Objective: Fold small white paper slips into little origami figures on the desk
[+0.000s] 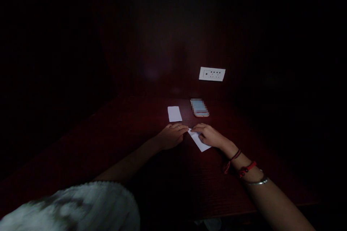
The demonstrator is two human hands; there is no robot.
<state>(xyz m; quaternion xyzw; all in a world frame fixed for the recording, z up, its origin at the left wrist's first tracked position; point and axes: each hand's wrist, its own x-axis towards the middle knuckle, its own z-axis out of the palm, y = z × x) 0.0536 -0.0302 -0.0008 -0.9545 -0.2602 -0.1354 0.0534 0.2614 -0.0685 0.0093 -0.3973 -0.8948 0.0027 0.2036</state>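
Observation:
A white sheet of paper [201,144] lies on the dark red wooden table [135,158], partly folded. My right hand [210,135] rests on top of it with the fingers pressed down on the paper. My left hand [172,135], with a ring on one finger, touches the paper's top left corner with curled fingertips. Red string bracelets and a metal bangle sit on my right wrist.
A smaller white paper [174,113] lies just beyond my left hand. A phone [200,108] lies flat to its right. A white wall socket plate [211,74] is on the dark panel behind. The room is very dark. A white sleeve [76,207] fills the lower left.

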